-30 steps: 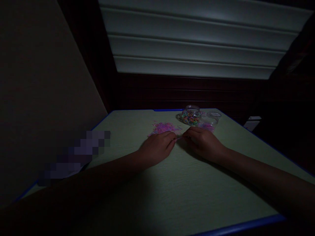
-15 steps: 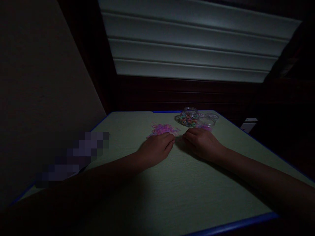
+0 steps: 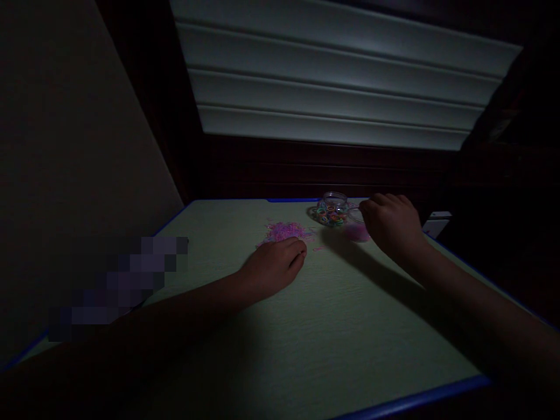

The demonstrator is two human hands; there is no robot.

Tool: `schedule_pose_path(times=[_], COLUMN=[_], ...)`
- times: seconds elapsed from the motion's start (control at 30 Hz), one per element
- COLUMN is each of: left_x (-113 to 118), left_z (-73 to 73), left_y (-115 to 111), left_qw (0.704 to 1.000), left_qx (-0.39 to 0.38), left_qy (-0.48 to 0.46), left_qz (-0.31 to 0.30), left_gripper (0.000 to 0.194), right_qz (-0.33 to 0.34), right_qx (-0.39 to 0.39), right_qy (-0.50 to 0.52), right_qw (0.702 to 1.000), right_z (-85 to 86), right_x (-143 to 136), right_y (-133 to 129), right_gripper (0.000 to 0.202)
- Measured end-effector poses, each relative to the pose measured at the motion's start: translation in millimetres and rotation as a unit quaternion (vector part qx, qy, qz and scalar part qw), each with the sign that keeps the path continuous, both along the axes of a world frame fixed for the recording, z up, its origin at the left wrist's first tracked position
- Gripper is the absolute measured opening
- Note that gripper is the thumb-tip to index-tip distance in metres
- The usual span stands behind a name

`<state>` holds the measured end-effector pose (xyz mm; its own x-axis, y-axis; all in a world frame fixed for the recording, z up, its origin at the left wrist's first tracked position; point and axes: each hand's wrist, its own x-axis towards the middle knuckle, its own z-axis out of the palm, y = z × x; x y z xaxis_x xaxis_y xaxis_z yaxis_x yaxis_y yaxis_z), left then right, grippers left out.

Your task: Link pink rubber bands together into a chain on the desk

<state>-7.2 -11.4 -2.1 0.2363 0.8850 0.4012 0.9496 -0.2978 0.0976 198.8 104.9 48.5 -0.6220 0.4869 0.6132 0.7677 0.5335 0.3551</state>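
Note:
On the table my left hand [image 3: 277,265] rests with its fingers curled together, at the near edge of a pile of small pink and purple elastic bands [image 3: 286,231]. What its fingertips hold, if anything, is hidden. My right hand [image 3: 391,224] is raised off the tabletop, fingers closed and pointing down, beside and above a clear jar [image 3: 357,232] with pink bands at its bottom. I cannot make out anything between its fingers. A few stray pink bands [image 3: 318,249] lie between the pile and that jar.
A second clear jar [image 3: 332,210] with multicoloured bands stands behind, near the far edge. The pale green table [image 3: 350,338] has a blue rim. A blurred-out object [image 3: 131,280] lies at the left edge, by the wall. A white object [image 3: 437,221] sits beyond the right edge.
My right hand has lifted and moved right, from beside the pile to the jar of pink bands. Stray pink bands now show on the table. My left hand stays nearly in place.

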Motion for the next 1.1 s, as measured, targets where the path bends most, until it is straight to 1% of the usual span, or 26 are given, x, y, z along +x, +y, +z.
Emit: schedule_pose_path(times=[0.07,0.17,0.33,0.47,0.53,0.63,0.7,0.77,0.83,0.87,0.93,1.1], left_x=[0,0,-1,-1,-1,0,0,1,1,1,1,1], left_z=[0.3,0.6,0.2,0.2,0.6,1.1,1.1,0.7,0.2,0.1,0.0,1.2], left_y=[0,0,0,0,0,0,0,-1,-1,-1,-1,-1], left_qw=[1.0,1.0,1.0,1.0,1.0,1.0,1.0,1.0,1.0,1.0,1.0,1.0], left_qx=[-0.001,-0.003,-0.004,-0.005,-0.005,-0.007,-0.007,-0.005,-0.003,-0.003,-0.003,-0.003], left_qy=[-0.001,0.0,0.004,0.002,0.002,0.003,0.003,0.003,0.002,0.001,0.0,0.007], left_qz=[0.0,-0.002,-0.003,-0.002,-0.002,-0.004,-0.004,-0.002,-0.002,-0.003,-0.004,0.001], left_gripper=[0.02,0.02,0.02,0.02,0.02,0.02,0.02,0.021,0.021,0.021,0.021,0.02], right_qz=[-0.032,-0.055,-0.062,-0.051,-0.028,0.048,0.115,0.179,0.221,0.234,0.237,0.209], right_qx=[0.012,0.014,0.018,0.023,0.02,-0.005,-0.037,-0.081,-0.138,-0.167,-0.204,-0.268], right_qy=[0.003,-0.001,-0.012,-0.006,0.005,0.033,0.064,0.093,0.091,0.081,0.084,0.105], right_qw=[0.999,0.998,0.998,0.998,0.999,0.998,0.991,0.976,0.961,0.954,0.946,0.935], right_z=[1.5,0.6,-1.1,1.6,2.3,-3.4,-13.1,-25.8,-37.7,-42.1,-47.3,-48.0], right_x=[3,7,8,7,4,-5,-13,-22,-29,-31,-33,-31], right_y=[3,6,8,6,4,-3,-10,-16,-21,-22,-22,-17], right_gripper=[0.023,0.022,0.022,0.023,0.023,0.023,0.024,0.024,0.023,0.023,0.023,0.023])
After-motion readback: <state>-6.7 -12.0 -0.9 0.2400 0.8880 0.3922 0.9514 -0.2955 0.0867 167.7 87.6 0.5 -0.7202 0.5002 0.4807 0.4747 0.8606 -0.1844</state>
